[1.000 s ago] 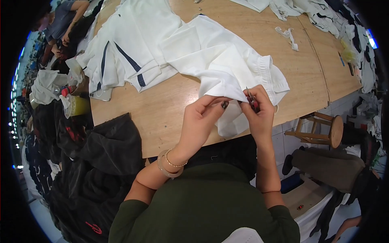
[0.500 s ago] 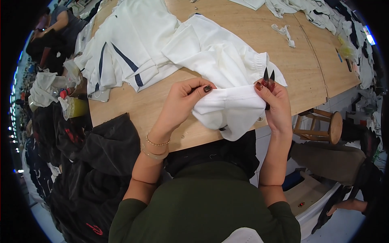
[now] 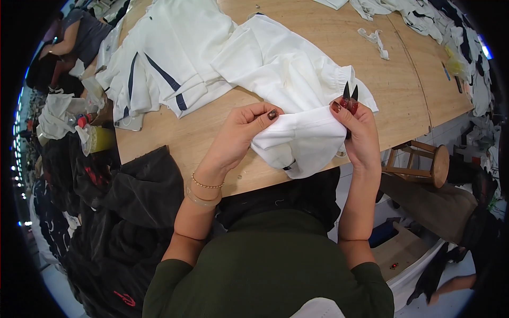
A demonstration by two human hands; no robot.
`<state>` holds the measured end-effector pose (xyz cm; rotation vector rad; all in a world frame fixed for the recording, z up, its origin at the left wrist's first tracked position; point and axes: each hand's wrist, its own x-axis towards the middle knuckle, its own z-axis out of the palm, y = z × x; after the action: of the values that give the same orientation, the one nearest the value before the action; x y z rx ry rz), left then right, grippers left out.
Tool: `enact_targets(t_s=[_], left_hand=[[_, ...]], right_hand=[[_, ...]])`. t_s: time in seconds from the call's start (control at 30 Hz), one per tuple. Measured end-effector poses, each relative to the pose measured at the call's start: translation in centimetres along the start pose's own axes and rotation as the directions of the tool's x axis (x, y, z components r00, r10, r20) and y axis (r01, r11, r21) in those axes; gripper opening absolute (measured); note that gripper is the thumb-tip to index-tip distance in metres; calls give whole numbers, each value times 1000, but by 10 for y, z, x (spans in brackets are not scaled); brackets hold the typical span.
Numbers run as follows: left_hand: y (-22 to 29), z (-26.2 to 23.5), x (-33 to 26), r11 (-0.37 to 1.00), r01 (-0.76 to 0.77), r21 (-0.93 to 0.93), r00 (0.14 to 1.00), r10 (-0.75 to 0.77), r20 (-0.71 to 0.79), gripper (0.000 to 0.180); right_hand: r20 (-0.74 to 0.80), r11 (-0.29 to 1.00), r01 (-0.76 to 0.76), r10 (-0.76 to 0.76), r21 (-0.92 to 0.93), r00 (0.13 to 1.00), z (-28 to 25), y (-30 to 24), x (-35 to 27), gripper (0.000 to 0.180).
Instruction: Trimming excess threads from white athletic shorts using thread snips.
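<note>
- White garment (image 3: 305, 140) stretched between the left grip (image 3: 233, 135) and right grip (image 3: 363, 135), drooping below both, spread on the bench (image 3: 371, 63) beyond.
- Left grip: pinching its edge, thumb against fingers.
- Right grip: pinching farther along, black-bladed snips (image 3: 354, 103) held too.

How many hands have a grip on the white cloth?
2: the left hand pinches the raised fold of the white cloth at its left end, the right hand at its right, also holding snips. None appear hidden.
</note>
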<state>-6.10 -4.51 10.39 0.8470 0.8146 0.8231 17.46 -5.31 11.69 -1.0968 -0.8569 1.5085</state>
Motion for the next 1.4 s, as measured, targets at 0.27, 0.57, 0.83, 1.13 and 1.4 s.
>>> enact_targets(t_s=[0.27, 0.57, 0.83, 1.13, 1.4], left_hand=[[19, 20, 2, 945, -37, 326, 990, -8, 137, 32], [-30, 8, 5, 622, -359, 696, 926, 146, 347, 51], [-11, -111, 107, -127, -164, 978, 746, 633, 207, 39], [141, -87, 131, 762, -359, 539, 906, 423, 5, 18], [156, -79, 137, 855, -257, 450, 943, 324, -76, 21]], right_hand=[[16, 993, 107, -106, -58, 994, 4, 4, 14, 12], [-384, 931, 293, -358, -218, 851, -140, -3, 8, 12], [-406, 952, 299, -299, -66, 864, -144, 5, 21, 10], [-359, 869, 494, -458, 8, 813, -169, -97, 87, 10], [-325, 845, 533, -493, 40, 807, -162, -125, 93, 9]])
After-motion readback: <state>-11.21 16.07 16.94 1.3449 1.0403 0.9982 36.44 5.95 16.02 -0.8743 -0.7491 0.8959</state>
